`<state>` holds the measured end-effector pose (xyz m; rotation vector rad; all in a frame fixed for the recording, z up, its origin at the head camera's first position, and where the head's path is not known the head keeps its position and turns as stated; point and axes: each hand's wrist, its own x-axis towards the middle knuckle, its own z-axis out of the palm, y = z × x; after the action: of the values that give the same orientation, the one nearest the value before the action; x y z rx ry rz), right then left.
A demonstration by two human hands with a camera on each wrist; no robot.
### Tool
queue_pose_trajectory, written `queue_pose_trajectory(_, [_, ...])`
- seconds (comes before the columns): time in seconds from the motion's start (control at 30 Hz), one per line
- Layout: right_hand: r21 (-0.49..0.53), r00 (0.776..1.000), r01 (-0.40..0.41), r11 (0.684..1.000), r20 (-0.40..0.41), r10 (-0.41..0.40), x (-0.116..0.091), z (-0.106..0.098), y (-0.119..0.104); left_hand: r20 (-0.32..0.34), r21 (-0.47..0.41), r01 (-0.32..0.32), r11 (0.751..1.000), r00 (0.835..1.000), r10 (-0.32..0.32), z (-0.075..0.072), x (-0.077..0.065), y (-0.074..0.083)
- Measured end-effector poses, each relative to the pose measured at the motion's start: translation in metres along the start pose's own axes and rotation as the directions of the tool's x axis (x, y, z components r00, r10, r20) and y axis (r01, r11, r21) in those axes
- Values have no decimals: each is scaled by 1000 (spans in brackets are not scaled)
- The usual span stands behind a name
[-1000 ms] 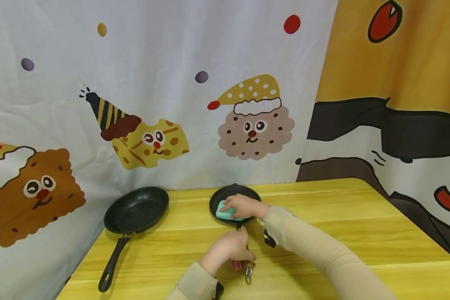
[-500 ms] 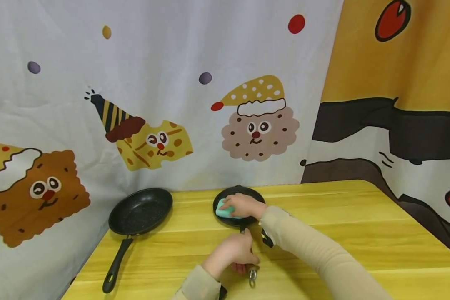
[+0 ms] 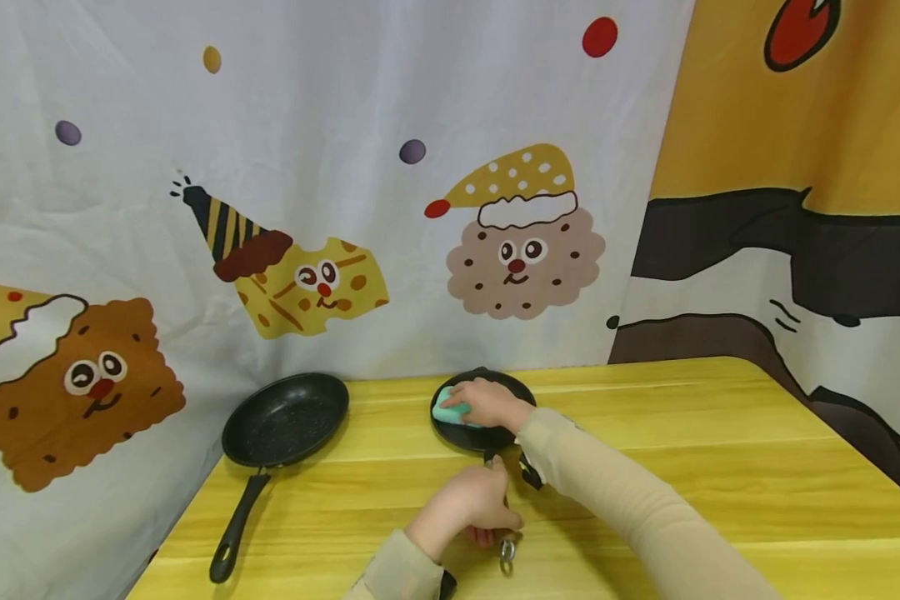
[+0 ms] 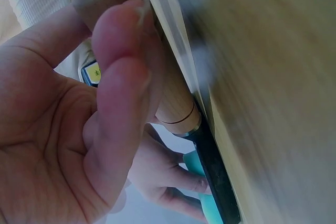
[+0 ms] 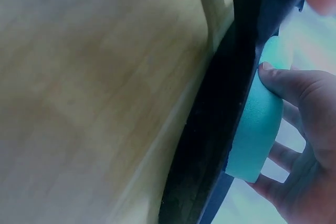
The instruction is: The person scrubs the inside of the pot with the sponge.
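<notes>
A small black frying pan (image 3: pixel 521 392) lies on the table near its back edge, its handle toward me. My left hand (image 3: pixel 468 504) grips the wooden handle (image 4: pixel 176 100), with a metal hanging ring (image 3: pixel 507 551) showing past the fingers. Inside the pan my right hand (image 3: pixel 487 403) holds a turquoise sponge (image 3: pixel 447 408) down against the cooking surface. In the right wrist view, thumb and fingers pinch the sponge (image 5: pixel 257 129) from both sides, and it stands above the black rim (image 5: pixel 210 114).
A larger black frying pan (image 3: pixel 285 421) stands on the left of the yellow wood-grain table (image 3: pixel 645 425), tilted, its black handle (image 3: pixel 234 533) pointing toward me. Behind the table hangs a curtain (image 3: pixel 330 100) printed with cartoon cookies and cheese.
The right hand and sponge have shifted slightly toward the far side of the small pan. The left hand keeps its grip on the handle. The whole view has drifted a little.
</notes>
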<state>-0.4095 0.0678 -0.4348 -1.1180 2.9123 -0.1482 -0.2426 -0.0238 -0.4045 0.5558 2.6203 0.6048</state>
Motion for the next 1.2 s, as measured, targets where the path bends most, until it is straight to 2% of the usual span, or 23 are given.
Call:
queue_pose_trajectory(0.33, [24,999,-37,999,1,37,4,-5,4,7,39,-1,999,1000,1,-2,-1,3])
queue_pose_trajectory(0.53, [35,999,-43,998,2,43,6,-6,6,-3,2,-1,1000,1000,1,-3,1,2])
queue_pose_trajectory(0.73, [30,996,-88,996,16,87,5,-3,8,1,-36,7,999,1000,-6,-1,2,0])
queue_pose_trajectory(0.97, [42,994,-106,993,4,106,6,-3,13,-10,-36,21,999,1000,-22,-2,1,1])
queue_pose_trajectory(1.2, [37,990,-135,990,-22,136,1,-3,22,18,-39,35,999,999,-35,-2,2,1])
